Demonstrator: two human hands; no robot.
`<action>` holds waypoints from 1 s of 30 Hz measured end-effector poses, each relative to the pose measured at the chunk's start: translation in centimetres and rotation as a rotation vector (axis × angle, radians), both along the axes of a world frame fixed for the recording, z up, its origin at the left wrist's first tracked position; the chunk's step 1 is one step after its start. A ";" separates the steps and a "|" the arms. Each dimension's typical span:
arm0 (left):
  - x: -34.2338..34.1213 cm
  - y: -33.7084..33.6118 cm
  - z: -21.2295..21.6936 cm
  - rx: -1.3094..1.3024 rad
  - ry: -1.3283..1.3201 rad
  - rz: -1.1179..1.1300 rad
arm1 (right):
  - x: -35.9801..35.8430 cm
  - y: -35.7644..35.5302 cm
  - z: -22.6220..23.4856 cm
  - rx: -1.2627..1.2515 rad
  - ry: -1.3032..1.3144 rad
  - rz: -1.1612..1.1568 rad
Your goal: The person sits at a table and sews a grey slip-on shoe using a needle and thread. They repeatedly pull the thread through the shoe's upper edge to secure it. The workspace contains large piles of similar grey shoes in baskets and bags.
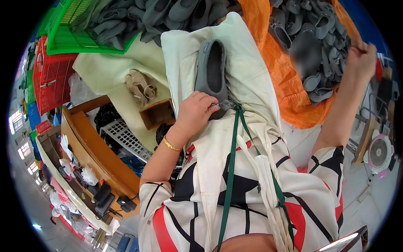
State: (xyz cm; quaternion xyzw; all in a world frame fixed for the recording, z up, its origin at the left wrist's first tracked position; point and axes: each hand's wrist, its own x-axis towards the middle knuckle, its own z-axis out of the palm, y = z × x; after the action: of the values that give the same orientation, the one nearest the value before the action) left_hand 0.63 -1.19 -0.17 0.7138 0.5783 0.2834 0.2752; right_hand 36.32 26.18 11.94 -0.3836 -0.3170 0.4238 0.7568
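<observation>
A grey slip-on shoe (213, 67) lies sole down on a pale cloth-covered cushion (180, 50) in front of me, its opening facing up. My left hand (196, 110) is closed on the near end of this shoe, with thumb and fingers pinching its edge. Out to the far right, my right hand (363, 59) is raised with its fingers closed, beside the edge of an orange sack (289, 96). What those fingers hold, if anything, is too small to make out. Dark green straps (231, 168) run from near the shoe down over my apron.
Grey shoes (168, 12) pile up at the back, beside a green basket (63, 29). More grey shoes (323, 25) fill the orange sack. Beige sandals (140, 87) rest on pale sheeting at left, above a wooden drawer (157, 114). A fan (378, 153) stands right.
</observation>
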 end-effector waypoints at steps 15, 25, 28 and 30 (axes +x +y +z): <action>0.6 -1.4 -0.2 0.015 0.042 0.194 | -15.7 -18.4 -12.7 -0.177 -0.870 1.228; 1.0 -2.2 -2.0 0.086 -0.065 0.274 | -15.0 -19.8 -12.4 0.112 -1.276 1.150; 1.0 -2.2 -2.0 0.088 -0.063 0.279 | -15.2 -20.0 -12.6 0.180 -1.230 1.079; 0.9 -2.2 -2.1 0.101 -0.060 0.277 | -15.2 -19.9 -12.5 0.184 -1.243 1.086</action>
State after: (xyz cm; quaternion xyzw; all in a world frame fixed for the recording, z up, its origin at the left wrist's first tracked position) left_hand 1.58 -3.35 -2.26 0.6313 0.6478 0.3686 0.2145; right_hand 21.16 6.24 -0.56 -0.2781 -0.8517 0.4135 0.1622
